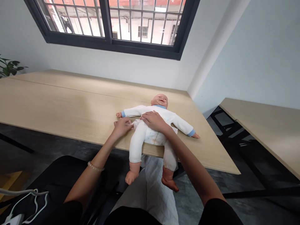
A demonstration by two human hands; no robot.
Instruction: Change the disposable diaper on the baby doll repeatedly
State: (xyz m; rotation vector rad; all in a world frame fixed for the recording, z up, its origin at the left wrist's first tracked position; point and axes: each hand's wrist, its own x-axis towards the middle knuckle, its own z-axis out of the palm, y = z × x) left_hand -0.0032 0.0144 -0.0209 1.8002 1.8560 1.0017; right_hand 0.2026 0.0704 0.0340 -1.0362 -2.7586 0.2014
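A baby doll in a white outfit with blue cuffs and collar lies on its back, its legs hanging over the front edge of the table. Around its hips is a white diaper with faint coloured marks. My left hand is beside the doll's hip, thumb and fingers pinched on the diaper's side flap. Across the doll's belly rests my right hand, palm down with its fingers stretched out over the diaper's upper front. On the other side, another white flap shows past my right wrist.
The light wood table stands below a barred window. A second table is at the right, past a gap. A black chair and white cables are at lower left, and a plant stands at far left.
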